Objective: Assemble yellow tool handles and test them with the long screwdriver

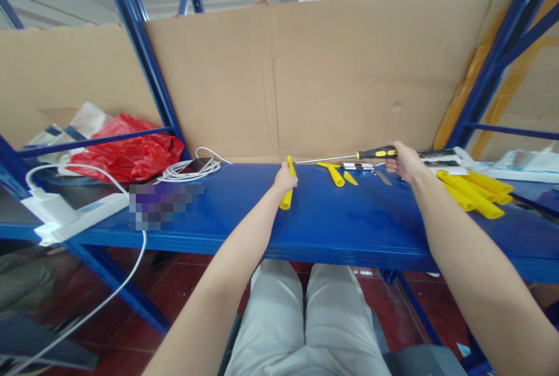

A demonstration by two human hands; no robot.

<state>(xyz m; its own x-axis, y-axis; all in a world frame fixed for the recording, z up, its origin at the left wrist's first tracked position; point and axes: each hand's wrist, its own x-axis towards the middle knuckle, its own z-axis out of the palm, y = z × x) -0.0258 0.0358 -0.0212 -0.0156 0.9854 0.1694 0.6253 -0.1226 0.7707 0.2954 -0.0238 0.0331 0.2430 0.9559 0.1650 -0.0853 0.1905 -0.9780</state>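
Note:
My left hand [286,180] is closed around a yellow plastic tube [286,199], which stands slightly tilted over the blue shelf, its round end toward me. My right hand [404,160] grips the end of a long screwdriver with a black and yellow handle [376,153]. Its thin shaft [325,159] points left and reaches the upper part of the tube; whether the tip touches or enters it I cannot tell. Between my hands lie another yellow tube piece [336,176], a pointed yellow scrap [350,178], a small white and dark item [357,166] and a thin flat strip [383,177].
Several yellow tubes [478,192] lie right of my right forearm, near white packaging [448,160]. On the left are a white power strip [81,216], a coiled white cable [192,170] and a red plastic bag [131,146]. A cardboard sheet [349,73] stands behind the blue shelf [340,224].

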